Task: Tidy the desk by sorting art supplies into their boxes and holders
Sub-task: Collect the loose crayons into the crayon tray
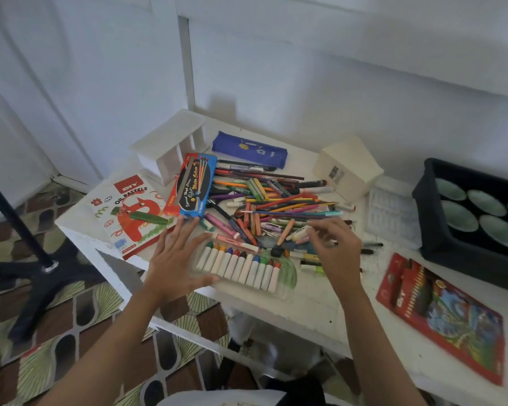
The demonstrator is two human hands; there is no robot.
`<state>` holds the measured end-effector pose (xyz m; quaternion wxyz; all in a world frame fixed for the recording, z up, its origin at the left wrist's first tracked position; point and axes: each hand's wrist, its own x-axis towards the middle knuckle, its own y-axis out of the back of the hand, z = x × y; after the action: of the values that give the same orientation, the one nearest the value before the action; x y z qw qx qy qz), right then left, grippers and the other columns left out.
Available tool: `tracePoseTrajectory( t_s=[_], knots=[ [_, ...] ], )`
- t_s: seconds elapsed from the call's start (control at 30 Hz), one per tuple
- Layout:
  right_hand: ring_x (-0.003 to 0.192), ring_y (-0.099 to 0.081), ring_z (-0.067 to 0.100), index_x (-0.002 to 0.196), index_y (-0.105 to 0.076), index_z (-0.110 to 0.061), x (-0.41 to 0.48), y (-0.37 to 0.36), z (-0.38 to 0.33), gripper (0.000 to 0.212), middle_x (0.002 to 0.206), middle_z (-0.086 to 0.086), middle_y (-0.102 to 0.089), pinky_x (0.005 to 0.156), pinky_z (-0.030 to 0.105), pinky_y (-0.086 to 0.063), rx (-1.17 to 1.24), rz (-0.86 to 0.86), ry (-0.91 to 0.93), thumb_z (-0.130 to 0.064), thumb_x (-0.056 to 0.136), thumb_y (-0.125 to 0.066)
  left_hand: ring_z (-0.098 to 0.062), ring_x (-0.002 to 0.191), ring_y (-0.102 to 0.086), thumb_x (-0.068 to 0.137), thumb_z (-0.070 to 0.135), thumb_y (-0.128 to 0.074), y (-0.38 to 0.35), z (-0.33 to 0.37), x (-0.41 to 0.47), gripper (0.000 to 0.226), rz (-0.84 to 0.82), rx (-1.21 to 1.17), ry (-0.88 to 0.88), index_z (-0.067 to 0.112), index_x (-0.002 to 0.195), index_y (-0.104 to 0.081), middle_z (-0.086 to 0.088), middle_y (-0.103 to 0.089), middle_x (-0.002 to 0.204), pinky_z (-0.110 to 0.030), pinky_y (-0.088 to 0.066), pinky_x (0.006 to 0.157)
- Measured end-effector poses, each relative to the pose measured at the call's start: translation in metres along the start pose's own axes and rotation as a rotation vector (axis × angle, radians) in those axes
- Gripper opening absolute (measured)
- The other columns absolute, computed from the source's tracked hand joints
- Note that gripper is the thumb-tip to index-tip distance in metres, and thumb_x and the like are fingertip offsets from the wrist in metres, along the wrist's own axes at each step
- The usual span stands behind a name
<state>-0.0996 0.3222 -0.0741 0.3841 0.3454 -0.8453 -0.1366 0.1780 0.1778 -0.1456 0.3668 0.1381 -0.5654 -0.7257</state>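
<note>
Sorting looks barely begun to us. Most of the supplies lie in one loose pile [276, 206] of pencils, crayons and markers in the middle of the desk [308, 306], crossing one another at every angle. The one orderly thing is the tray of pastels [241, 266] at the near edge of the pile, its sticks lying side by side in a row. We judge that set close to done, though it is not yet in the oil pastel box [123, 212], which lies flat to the left with its lid face up. A blue pencil box [195, 186] rests partly on it, and we cannot tell what it holds. The red pencil box [443, 315] lies well apart on the right and the blue pencil case [248, 150] behind the pile. The white holder [170, 145] at the back left shows nothing in the slots we can see. An empty plastic tray [390, 212] lies beside the black crate [467, 265]. Our left hand [173, 259] is spread wide, fingers straight, holding nothing, over the left end of the tray of pastels, fingertips near the blue pencil box. Our right hand [335, 247] is at the pile's near right edge, fingers bent toward a pale crayon [298, 233]; blur keeps us from telling whether it pinches anything. Nearly everything is left, as we judge it: pencils to their boxes, loose crayons and markers to case or holder.
</note>
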Motion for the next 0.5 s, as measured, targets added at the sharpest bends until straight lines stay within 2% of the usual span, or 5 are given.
tracePoseTrajectory(
  t_s=[0.23,0.33,0.5],
  knots=[
    [0.065,-0.057,0.010,0.082,-0.072,-0.010,-0.031,0.015,-0.017,0.012,0.080,-0.002,-0.062,0.059,0.017,-0.049,0.055,-0.437,-0.013,0.001,0.076,-0.073,-0.018,0.146,0.013,0.066,0.092,-0.029,-0.003,-0.001,0.001,0.095,0.001,0.006,-0.003,0.034,0.141,-0.035,0.004,-0.006,0.159,-0.050,0.005,0.116],
    [0.064,-0.056,0.007,0.077,-0.071,-0.007,-0.036,0.013,-0.019,0.011,0.077,-0.001,-0.059,0.059,0.014,-0.045,0.034,-0.554,0.030,0.003,0.074,-0.073,-0.018,0.145,0.014,0.066,0.092,-0.029,-0.003,-0.001,0.001,0.096,0.000,0.003,-0.007,0.034,0.142,-0.035,0.005,-0.003,0.159,-0.047,0.009,0.116],
    [0.067,-0.051,-0.004,0.076,-0.071,-0.011,-0.042,0.001,-0.018,0.012,0.078,-0.010,-0.053,0.061,0.007,-0.040,-0.093,-0.707,0.041,0.001,0.073,-0.075,-0.018,0.145,0.014,0.066,0.092,-0.029,-0.003,-0.002,0.000,0.096,0.004,0.004,-0.012,0.033,0.142,-0.035,0.004,-0.002,0.159,-0.049,0.007,0.116]
  ],
)
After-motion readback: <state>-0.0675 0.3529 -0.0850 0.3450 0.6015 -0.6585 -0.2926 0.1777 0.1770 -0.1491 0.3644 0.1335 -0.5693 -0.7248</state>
